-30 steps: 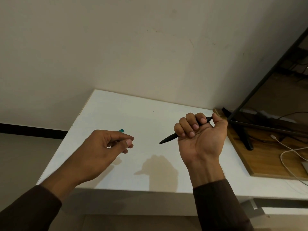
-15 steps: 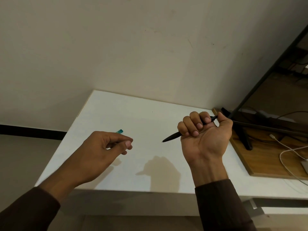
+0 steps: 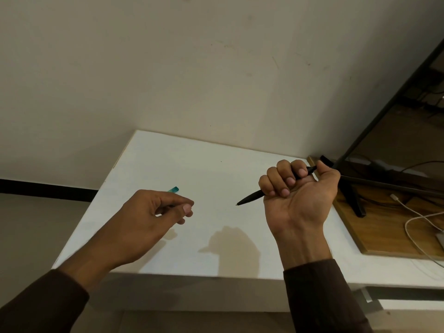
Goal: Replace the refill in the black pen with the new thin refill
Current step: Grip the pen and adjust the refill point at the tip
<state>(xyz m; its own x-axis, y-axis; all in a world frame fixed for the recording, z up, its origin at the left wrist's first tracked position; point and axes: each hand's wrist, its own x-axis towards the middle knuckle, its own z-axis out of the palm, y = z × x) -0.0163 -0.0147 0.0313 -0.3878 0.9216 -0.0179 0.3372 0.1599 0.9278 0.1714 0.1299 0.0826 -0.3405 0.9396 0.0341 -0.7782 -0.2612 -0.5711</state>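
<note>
Right hand (image 3: 298, 195) drifted slightly right, fist closed round black pen (image 3: 252, 197) above white table (image 3: 168, 164). Left hand (image 3: 153, 217) pinched teal-ended piece (image 3: 174, 189), probably refill. Advice: steady barrel, align tips.

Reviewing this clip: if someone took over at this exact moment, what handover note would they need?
Right hand: fist closed around the black pen, tip pointing left, above the white table.
Left hand: pinching a thin item with a teal end sticking out past the fingers; probably a refill, new or old unclear.
Done: cannot tell whether the old refill is out.
Left: confirm which refill is which, fit the new one, close the pen.
</note>
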